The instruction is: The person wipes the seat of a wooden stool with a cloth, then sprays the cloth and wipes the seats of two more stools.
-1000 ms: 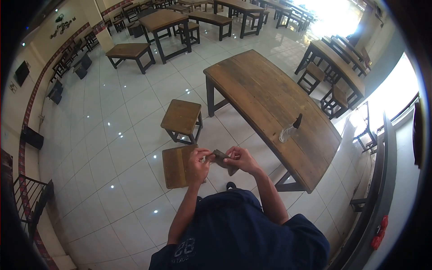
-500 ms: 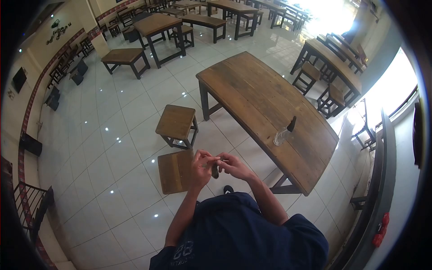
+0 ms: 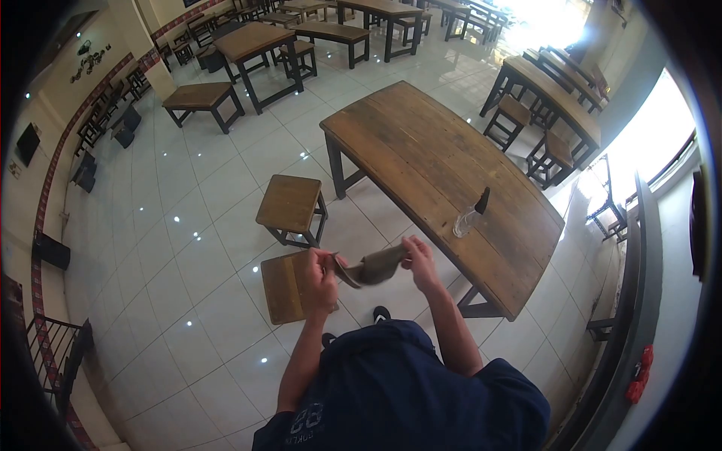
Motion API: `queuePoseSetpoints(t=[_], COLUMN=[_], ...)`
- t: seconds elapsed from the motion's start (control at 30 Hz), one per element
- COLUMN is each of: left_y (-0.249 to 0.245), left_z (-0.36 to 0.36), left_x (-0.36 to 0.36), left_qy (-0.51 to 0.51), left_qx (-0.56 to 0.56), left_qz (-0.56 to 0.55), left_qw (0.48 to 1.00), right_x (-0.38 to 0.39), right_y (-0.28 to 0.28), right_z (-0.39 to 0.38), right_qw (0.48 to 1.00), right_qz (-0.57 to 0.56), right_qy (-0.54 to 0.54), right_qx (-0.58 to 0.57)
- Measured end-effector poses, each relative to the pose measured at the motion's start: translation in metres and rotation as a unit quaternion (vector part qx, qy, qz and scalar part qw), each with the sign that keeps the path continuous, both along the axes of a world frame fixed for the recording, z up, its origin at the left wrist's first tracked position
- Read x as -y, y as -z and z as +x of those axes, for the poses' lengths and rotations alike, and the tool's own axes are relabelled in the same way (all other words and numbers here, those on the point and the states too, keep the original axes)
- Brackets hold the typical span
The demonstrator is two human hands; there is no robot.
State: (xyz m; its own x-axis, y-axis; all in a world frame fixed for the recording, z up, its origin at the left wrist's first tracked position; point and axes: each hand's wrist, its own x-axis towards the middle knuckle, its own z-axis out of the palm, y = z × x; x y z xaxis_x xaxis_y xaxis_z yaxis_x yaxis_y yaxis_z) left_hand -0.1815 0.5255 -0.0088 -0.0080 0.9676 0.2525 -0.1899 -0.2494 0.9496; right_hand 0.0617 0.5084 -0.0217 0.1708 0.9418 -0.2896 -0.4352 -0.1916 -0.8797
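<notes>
A grey-brown piece of cloth [image 3: 382, 264] hangs stretched between my two hands, folded and drooping in the middle and slightly blurred. My left hand [image 3: 323, 279] pinches its left end, close over the nearer stool. At its right end the fingers of my right hand [image 3: 420, 263] are closed on the cloth, a little in front of the wooden table's edge. On that table [image 3: 421, 143] stands a clear glass [image 3: 464, 222] with a dark, blade-shaped thing [image 3: 483, 201] rising from it.
Two wooden stools, the farther [image 3: 289, 201] and the nearer [image 3: 284, 286], stand left of the table on white floor tiles [image 3: 188, 263]. A bench [image 3: 199, 96] and more tables are at the back. Along the right wall runs a dark ledge [image 3: 639, 301] with a red object [image 3: 641, 373].
My hands were close together around the small bunched cloth. Now they have moved apart, and the cloth is spread out between them. The view has shifted slightly.
</notes>
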Motion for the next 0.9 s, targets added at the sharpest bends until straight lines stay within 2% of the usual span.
queuePoseSetpoints(t=[0.03,0.07,0.1,0.13,0.17,0.2,0.23,0.27,0.3,0.33,0.4,0.43,0.5,0.57,0.6,0.63,0.67,0.7,0.77,0.8,0.83,0.87,0.9], left_y=[0.0,0.0,-0.006,-0.019,-0.032,-0.057,-0.07,-0.071,-0.072,-0.073,-0.075,-0.08,-0.094,-0.111,-0.11,-0.105,-0.097,-0.082,-0.031,0.002,0.044,0.09,0.155], left_z=[-0.005,-0.006,-0.006,-0.003,-0.001,0.003,0.009,0.016,0.023,0.027,0.026,0.021,0.011,-0.002,-0.013,-0.024,-0.033,-0.038,-0.042,-0.039,-0.033,-0.028,-0.031], left_x=[-0.002,-0.002,-0.003,-0.003,0.001,0.008,0.01,0.007,0.005,0.002,-0.006,-0.01,-0.015,-0.02,-0.026,-0.034,-0.041,-0.048,-0.064,-0.067,-0.065,-0.061,-0.049], left_qy=[0.005,0.006,0.003,0.0,0.002,0.045,0.085,0.088,0.109,0.128,0.124,0.117,0.113,0.102,0.102,0.095,0.088,0.087,0.094,0.096,0.037,-0.021,0.035], left_qx=[0.009,0.009,-0.063,-0.135,-0.135,-0.239,-0.34,-0.339,-0.345,-0.349,-0.333,-0.335,-0.334,-0.252,-0.253,-0.247,-0.241,-0.24,-0.006,-0.006,-0.029,-0.052,0.026], left_qz=[-0.035,-0.036,-0.015,0.007,0.007,0.044,0.082,0.082,0.156,0.23,0.245,0.222,0.2,0.138,0.139,0.099,0.058,0.058,-0.093,-0.095,-0.169,-0.241,-0.3], left_qw=[0.999,0.999,0.998,0.991,0.991,0.969,0.933,0.933,0.919,0.899,0.902,0.908,0.914,0.952,0.952,0.959,0.965,0.965,0.991,0.991,0.984,0.969,0.953], right_x=[-0.002,-0.002,-0.001,0.003,0.01,0.014,0.011,0.011,0.013,0.014,0.013,0.011,0.014,0.022,0.026,0.021,0.018,0.019,0.02,0.016,0.012,0.009,0.005], right_y=[0.006,0.012,0.015,0.006,-0.001,-0.007,-0.014,-0.023,-0.039,-0.036,-0.026,-0.017,-0.002,-0.021,-0.032,-0.044,-0.059,-0.082,-0.087,-0.078,-0.071,-0.069,-0.067], right_z=[0.01,0.02,0.026,0.023,0.016,0.007,-0.001,-0.009,-0.021,-0.029,-0.042,-0.046,-0.052,-0.06,-0.063,-0.062,-0.059,-0.058,-0.062,-0.069,-0.074,-0.077,-0.08], right_qw=[1.0,0.969,0.879,0.879,0.806,0.709,0.816,0.923,0.967,0.968,0.883,0.883,0.82,0.829,0.837,0.796,0.795,0.816,0.835,0.888,0.93,0.931,0.935], right_qz=[0.0,-0.049,-0.096,-0.096,-0.003,0.09,0.1,0.104,0.101,0.1,0.253,0.255,0.169,0.177,0.184,0.085,0.086,0.049,0.009,0.052,0.094,0.092,0.039], right_qy=[0.001,0.004,0.007,0.008,0.031,0.052,-0.063,-0.146,-0.217,-0.214,-0.302,-0.3,-0.39,-0.383,-0.379,-0.456,-0.456,-0.454,-0.451,-0.378,-0.296,-0.291,-0.233], right_qx=[0.0,0.241,0.467,0.468,0.591,0.697,0.565,0.34,0.09,0.089,0.254,0.255,0.383,0.367,0.35,0.39,0.39,0.354,0.316,0.257,0.198,0.2,0.265])
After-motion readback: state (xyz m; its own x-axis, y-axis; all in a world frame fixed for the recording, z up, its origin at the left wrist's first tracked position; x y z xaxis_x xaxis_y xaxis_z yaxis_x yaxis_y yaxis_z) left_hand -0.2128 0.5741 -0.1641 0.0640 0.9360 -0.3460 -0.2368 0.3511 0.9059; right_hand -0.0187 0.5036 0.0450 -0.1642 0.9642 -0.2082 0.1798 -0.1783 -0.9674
